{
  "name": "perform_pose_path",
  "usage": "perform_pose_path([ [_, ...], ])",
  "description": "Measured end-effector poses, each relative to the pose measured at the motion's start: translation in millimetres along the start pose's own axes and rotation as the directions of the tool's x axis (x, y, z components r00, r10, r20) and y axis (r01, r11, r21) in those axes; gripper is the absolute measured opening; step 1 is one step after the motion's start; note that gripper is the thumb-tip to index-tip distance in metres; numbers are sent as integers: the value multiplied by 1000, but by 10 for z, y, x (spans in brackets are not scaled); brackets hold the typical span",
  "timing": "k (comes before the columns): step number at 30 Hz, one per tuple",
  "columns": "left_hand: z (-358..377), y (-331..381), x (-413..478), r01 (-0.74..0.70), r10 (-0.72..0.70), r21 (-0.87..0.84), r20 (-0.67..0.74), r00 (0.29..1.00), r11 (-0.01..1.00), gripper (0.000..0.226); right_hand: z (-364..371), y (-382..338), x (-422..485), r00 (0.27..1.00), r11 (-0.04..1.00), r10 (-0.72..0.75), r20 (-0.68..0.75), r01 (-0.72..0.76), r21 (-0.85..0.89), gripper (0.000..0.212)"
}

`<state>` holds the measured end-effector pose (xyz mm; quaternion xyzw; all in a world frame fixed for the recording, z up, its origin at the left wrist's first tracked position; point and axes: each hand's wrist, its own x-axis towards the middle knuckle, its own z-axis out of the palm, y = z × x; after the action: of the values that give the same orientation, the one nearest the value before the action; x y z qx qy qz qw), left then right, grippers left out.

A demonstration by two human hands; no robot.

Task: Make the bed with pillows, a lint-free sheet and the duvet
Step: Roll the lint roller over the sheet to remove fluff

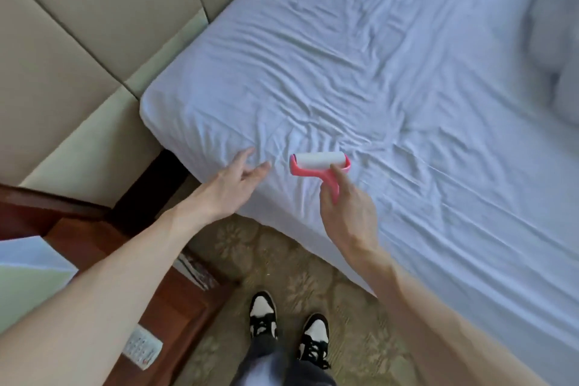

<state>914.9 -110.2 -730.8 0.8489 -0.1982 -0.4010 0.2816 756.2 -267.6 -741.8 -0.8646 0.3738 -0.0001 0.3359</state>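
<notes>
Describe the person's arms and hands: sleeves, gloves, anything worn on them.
The left forearm and right forearm are bare as far as the picture's edge, with no sleeve in view. The left hand and right hand wear no gloves. No watch, bracelet or ring shows.

Count: 1 pink lint roller mid-frame, 1 white sheet, 2 hands: left hand, right hand. 2 sneakers bottom centre. 1 keypad remote lower left. 1 blurred bedding heap upper right, pieces uncountable.
</notes>
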Motion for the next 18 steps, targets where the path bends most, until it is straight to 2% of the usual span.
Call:
perform_pose_path([
  [3, 24, 214, 392, -14, 11, 58, 57, 998, 998, 80, -77, 202, 239, 994, 994, 102, -46, -103, -23, 38],
  [8, -160, 468, 1227, -72, 59, 162, 83, 995, 984, 76, -143, 263, 908, 982, 986, 161, -95, -164, -26, 38],
  [13, -517, 739, 2362, -127, 133, 190, -20, 991, 973, 69, -172, 151, 1811, 961, 966, 237, -143, -249, -73, 34],
  [18, -781, 891, 3253, -179, 218, 341, -80, 973, 923, 64, -113, -51, 2589, 938, 939, 310, -156, -328, -107, 42],
])
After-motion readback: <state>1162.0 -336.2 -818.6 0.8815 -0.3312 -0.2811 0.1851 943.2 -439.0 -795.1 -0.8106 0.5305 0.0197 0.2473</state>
